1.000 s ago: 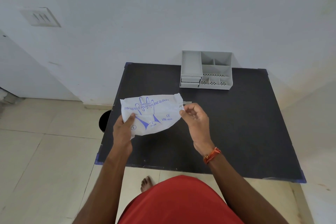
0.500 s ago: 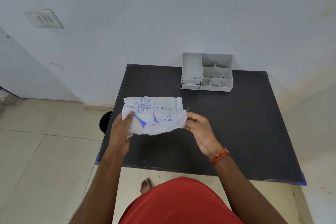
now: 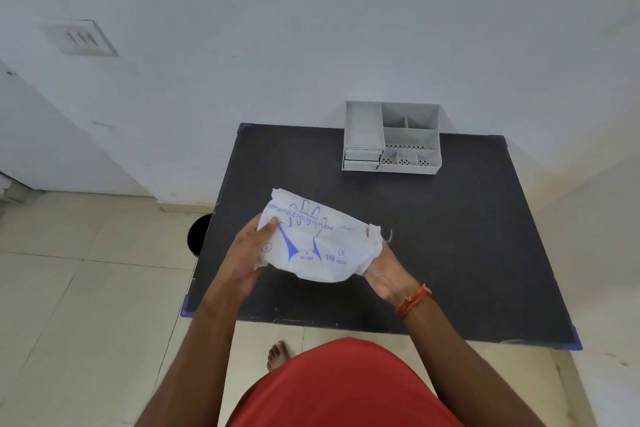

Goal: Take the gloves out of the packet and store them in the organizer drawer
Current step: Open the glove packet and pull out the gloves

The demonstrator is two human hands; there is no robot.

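A white glove packet (image 3: 317, 243) with blue print of a hand hangs above the near left part of the black table (image 3: 450, 236). My left hand (image 3: 247, 253) grips its left end, thumb on the printed face. My right hand (image 3: 382, 270) holds the crumpled right end from below, its fingers hidden behind the packet. No loose gloves show. The grey organizer (image 3: 393, 137) stands at the table's far edge against the wall, with two small shut drawers (image 3: 362, 160) stacked at its front left.
A black round bin (image 3: 199, 234) stands on the tiled floor at the table's left edge. A white wall rises right behind the table. My bare foot (image 3: 277, 354) and red garment are below the near edge.
The packet has tilted, its right end dropping lower and crumpling. My right hand has turned palm up under that end. My left hand keeps its grip on the left end.
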